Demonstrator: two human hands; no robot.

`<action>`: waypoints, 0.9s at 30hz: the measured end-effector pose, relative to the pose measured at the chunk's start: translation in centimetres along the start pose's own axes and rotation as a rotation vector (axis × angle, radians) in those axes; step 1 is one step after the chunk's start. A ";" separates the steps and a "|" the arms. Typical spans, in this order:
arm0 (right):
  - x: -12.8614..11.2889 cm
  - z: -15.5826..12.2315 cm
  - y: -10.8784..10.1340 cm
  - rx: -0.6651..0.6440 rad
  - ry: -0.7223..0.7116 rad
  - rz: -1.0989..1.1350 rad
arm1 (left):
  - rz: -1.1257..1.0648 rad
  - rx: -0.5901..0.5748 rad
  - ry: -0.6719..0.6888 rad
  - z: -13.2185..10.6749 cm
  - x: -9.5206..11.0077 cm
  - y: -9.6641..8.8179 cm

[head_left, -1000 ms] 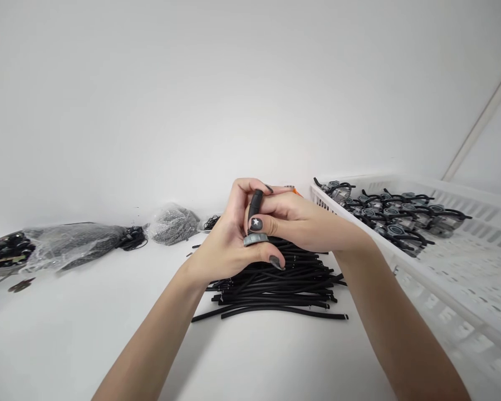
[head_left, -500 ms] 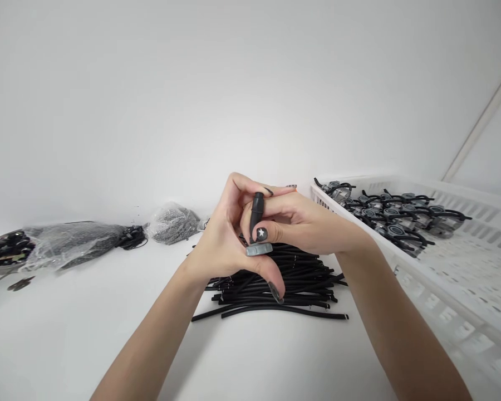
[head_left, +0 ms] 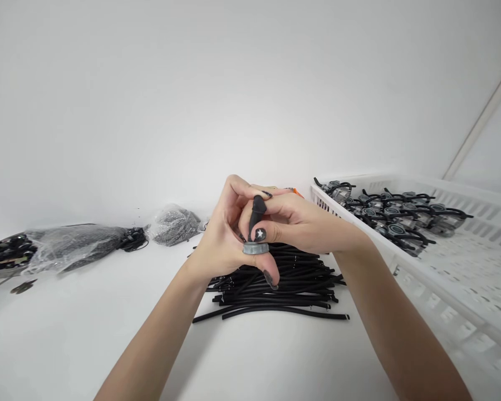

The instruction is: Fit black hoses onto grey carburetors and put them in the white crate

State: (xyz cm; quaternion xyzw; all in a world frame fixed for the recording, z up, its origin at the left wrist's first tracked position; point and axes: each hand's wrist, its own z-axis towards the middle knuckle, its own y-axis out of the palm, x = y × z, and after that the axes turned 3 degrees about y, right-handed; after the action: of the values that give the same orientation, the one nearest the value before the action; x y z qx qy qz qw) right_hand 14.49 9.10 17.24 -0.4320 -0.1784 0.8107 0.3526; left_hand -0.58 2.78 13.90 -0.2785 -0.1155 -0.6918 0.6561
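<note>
Both hands meet in front of me around a grey ridged round cap (head_left: 255,248) with a black rubber boot (head_left: 256,214) standing up from it. My left hand (head_left: 223,234) is curled about the part from the left, its thumb under the cap and a fingertip at the boot's top. My right hand (head_left: 296,223) pinches the boot from the right with its thumb, which has a star on the nail. Past the right fingers shows a bit of orange (head_left: 297,192). Whatever is below the cap is hidden by the hands. Behind them lies a pile of black rubber hoses (head_left: 292,278).
To the right stands a white plastic basket (head_left: 401,273) holding several carburetors (head_left: 396,217) with black hoses. Clear plastic bags (head_left: 79,242) of dark parts lie along the wall at left, with a small metal piece (head_left: 24,287) near them on the white table (head_left: 87,323).
The boot's top now looks bent and pressed in under my left fingertip. My left thumb has moved up slightly. More of the orange bit shows behind the right hand.
</note>
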 end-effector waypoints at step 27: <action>0.7 -0.3 -0.2 0.030 0.119 0.000 | 0.225 -0.048 0.040 -0.2 0.1 -0.1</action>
State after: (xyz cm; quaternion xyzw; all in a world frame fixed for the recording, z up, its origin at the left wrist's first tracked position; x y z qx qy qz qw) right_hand 14.57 9.77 16.80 -0.4742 -0.1450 0.7860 0.3691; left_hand -0.71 2.56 13.84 -0.2916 -0.0537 -0.6219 0.7248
